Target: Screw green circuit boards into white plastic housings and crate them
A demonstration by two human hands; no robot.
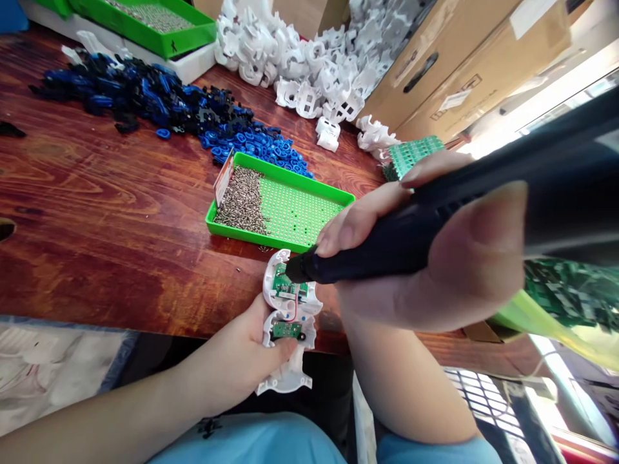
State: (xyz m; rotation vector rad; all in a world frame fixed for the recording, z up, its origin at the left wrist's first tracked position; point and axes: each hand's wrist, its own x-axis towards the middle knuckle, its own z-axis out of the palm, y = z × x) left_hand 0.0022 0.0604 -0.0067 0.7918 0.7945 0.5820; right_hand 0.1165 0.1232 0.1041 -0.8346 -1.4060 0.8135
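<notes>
My left hand [264, 341] grips a white plastic housing [285, 377] at the table's front edge, thumb pressed over its lower part. Inside the housing sit an upper green circuit board [283, 280] and a lower one [286, 330], with a red wire running between them. My right hand [425, 270] is wrapped round a dark electric screwdriver [382, 254], which slants down to the left. Its tip is at the upper board; whether a screw is under it I cannot make out. Just beyond the housing lies a green tray [285, 243] with many small screws [244, 200] at its left end.
Piles of blue and black plastic parts [145, 96] and white housings [309, 71] cover the back of the table. A second green tray [193, 35] stands at back left. Cardboard boxes [464, 71] rise at back right. More green circuit boards [570, 290] lie at right.
</notes>
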